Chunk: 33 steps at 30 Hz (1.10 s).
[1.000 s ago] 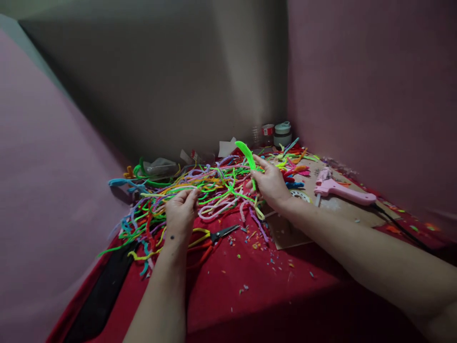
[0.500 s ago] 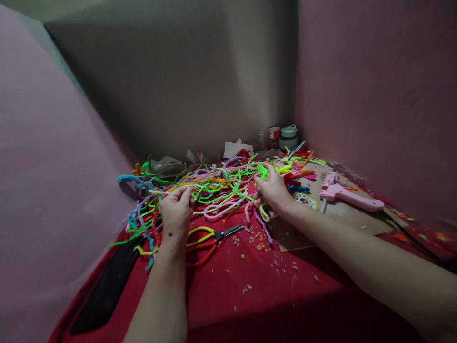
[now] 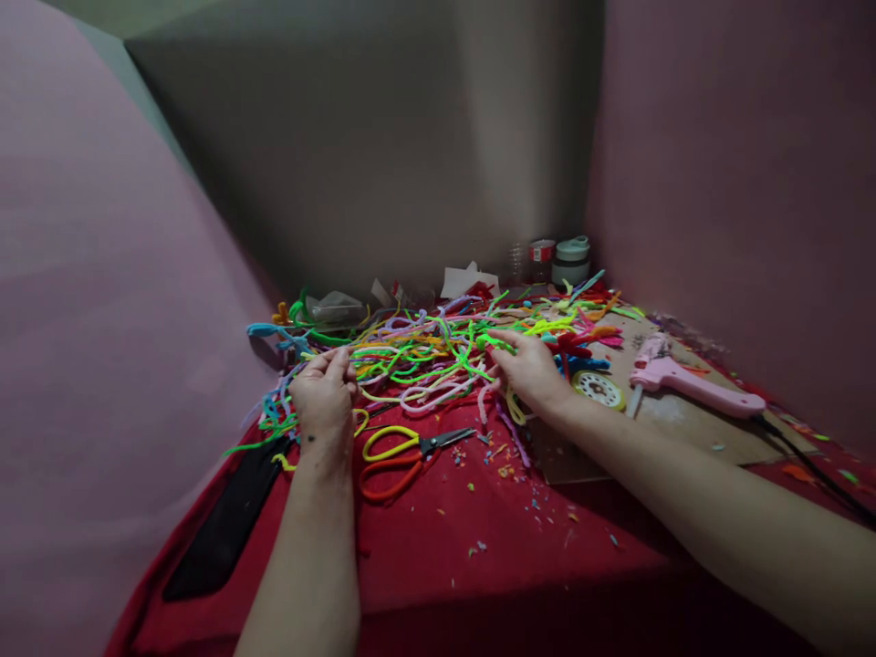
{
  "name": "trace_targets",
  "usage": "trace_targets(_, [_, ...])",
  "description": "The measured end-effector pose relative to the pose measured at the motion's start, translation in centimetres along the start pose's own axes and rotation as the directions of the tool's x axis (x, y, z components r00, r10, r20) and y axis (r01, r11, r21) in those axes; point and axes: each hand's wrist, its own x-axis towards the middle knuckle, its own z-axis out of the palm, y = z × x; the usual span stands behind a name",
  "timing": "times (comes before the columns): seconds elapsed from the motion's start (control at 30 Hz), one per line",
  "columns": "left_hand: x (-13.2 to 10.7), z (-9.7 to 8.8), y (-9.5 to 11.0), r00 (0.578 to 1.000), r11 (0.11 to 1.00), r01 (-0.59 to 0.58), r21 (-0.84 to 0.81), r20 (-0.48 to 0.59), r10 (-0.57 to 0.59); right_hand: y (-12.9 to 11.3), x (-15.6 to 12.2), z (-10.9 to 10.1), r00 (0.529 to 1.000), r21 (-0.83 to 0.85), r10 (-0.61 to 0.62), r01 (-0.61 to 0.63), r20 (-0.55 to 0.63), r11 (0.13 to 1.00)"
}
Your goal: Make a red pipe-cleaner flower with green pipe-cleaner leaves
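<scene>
My left hand (image 3: 323, 388) is closed in a pinch at the left side of a tangled heap of coloured pipe cleaners (image 3: 438, 360). What its fingertips hold is too small to make out. At the heap's right side, my right hand (image 3: 530, 370) has its fingers closed on a bright green pipe cleaner (image 3: 494, 341), bunched at the fingertips. Between my forearms lie scissors (image 3: 390, 461) with one yellow and one orange handle, blades pointing right. Part of another yellow loop (image 3: 360, 421) shows beside my left wrist.
A pink glue gun (image 3: 691, 379) with a black cord rests on a brown board (image 3: 663, 438) at right. By my right wrist is a yellow-rimmed roll (image 3: 600, 391). A black flat strip (image 3: 219, 529) lies left. Jars (image 3: 570, 262) stand behind; coloured scraps dot the red cloth (image 3: 438, 566).
The view has shifted, so most things appear farther right. My left hand has moved left, away from my right hand, uncovering a yellow loop. My right hand has come slightly lower.
</scene>
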Motion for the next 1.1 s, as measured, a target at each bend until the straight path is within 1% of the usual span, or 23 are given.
trace_targets(0.07, [-0.1, 0.1, -0.3, 0.999, 0.998, -0.009, 0.070, 0.034, 0.006, -0.1, 0.2, -0.1, 0.998, -0.013, 0.049, -0.049, 0.027, 0.999])
trace_targets(0.1, [-0.2, 0.3, -0.4, 0.998, 0.993, -0.015, 0.119, 0.058, 0.008, -0.3, 0.3, -0.1, 0.999, -0.028, 0.046, -0.046, 0.015, 0.999])
trace_targets(0.17, [-0.1, 0.8, -0.8, 0.990, 0.969, -0.034, 0.243, 0.138, 0.000, -0.7, 0.1, -0.2, 0.999, -0.055, -0.002, 0.000, -0.033, 0.998])
trace_targets(0.23, [0.2, 1.6, -1.2, 0.966, 0.918, -0.082, 0.388, 0.258, -0.023, -1.1, -0.3, -0.2, 0.993, -0.125, -0.092, 0.083, -0.073, 0.989])
trace_targets(0.27, [0.5, 2.2, -1.4, 0.947, 0.880, -0.120, 0.459, 0.319, -0.037, -1.2, -0.5, -0.2, 0.983, -0.182, -0.163, 0.146, -0.080, 0.972])
trace_targets(0.33, [1.1, 3.3, -1.8, 0.908, 0.785, -0.213, 0.581, 0.414, -0.060, -1.2, -1.0, 0.0, 0.944, -0.357, -0.328, 0.296, -0.032, 0.886])
trace_targets(0.37, [1.4, 3.9, -2.0, 0.893, 0.732, -0.259, 0.630, 0.445, -0.067, -1.1, -1.2, 0.0, 0.930, -0.440, -0.367, 0.337, 0.019, 0.832])
trace_targets(0.4, [1.6, 4.4, -2.2, 0.881, 0.679, -0.299, 0.670, 0.468, -0.073, -1.1, -1.4, 0.1, 0.927, -0.515, -0.367, 0.351, 0.074, 0.782])
trace_targets(0.43, [1.9, 4.8, -2.5, 0.871, 0.627, -0.334, 0.703, 0.484, -0.079, -1.1, -1.6, 0.1, 0.937, -0.574, -0.329, 0.336, 0.120, 0.747])
trace_targets(0.47, [2.0, 5.2, -2.9, 0.864, 0.580, -0.363, 0.729, 0.497, -0.084, -1.1, -1.7, 0.1, 0.949, -0.624, -0.274, 0.308, 0.154, 0.718])
trace_targets(0.53, [2.1, 5.6, -3.6, 0.854, 0.503, -0.406, 0.763, 0.513, -0.088, -1.5, -2.0, 0.0, 0.967, -0.694, -0.173, 0.253, 0.185, 0.674])
trace_targets(0.6, [2.1, 5.7, -4.4, 0.849, 0.453, -0.437, 0.777, 0.522, -0.076, -2.0, -2.2, 0.0, 0.970, -0.719, -0.127, 0.237, 0.205, 0.653])
trace_targets(0.67, [2.1, 5.4, -4.8, 0.846, 0.433, -0.459, 0.776, 0.530, -0.053, -2.4, -2.5, 0.0, 0.964, -0.716, -0.123, 0.258, 0.235, 0.649])
trace_targets(0.73, [2.4, 4.9, -4.8, 0.843, 0.443, -0.472, 0.762, 0.537, -0.025, -2.7, -2.7, 0.0, 0.957, -0.706, -0.139, 0.283, 0.255, 0.649])
trace_targets(0.83, [3.1, 3.9, -4.3, 0.850, 0.502, -0.462, 0.731, 0.526, 0.016, -2.8, -3.0, 0.1, 0.949, -0.697, -0.169, 0.310, 0.265, 0.646])
trace_targets(0.9, [3.6, 3.3, -3.8, 0.864, 0.566, -0.428, 0.704, 0.503, 0.027, -2.8, -3.2, 0.2, 0.938, -0.683, -0.196, 0.343, 0.286, 0.644])
trace_targets(0.97, [3.9, 2.7, -3.3, 0.874, 0.650, -0.377, 0.660, 0.485, 0.015, -2.8, -3.5, 0.3, 0.923, -0.663, -0.222, 0.381, 0.314, 0.644])
trace_targets(1.03, [3.9, 2.2, -2.8, 0.877, 0.736, -0.326, 0.593, 0.480, 0.001, -2.9, -3.9, 0.4, 0.906, -0.637, -0.260, 0.420, 0.334, 0.647])
trace_targets(1.1, [3.7, 2.0, -2.4, 0.880, 0.805, -0.293, 0.516, 0.474, 0.017, -3.3, -4.2, 0.6, 0.892, -0.598, -0.304, 0.450, 0.334, 0.663])
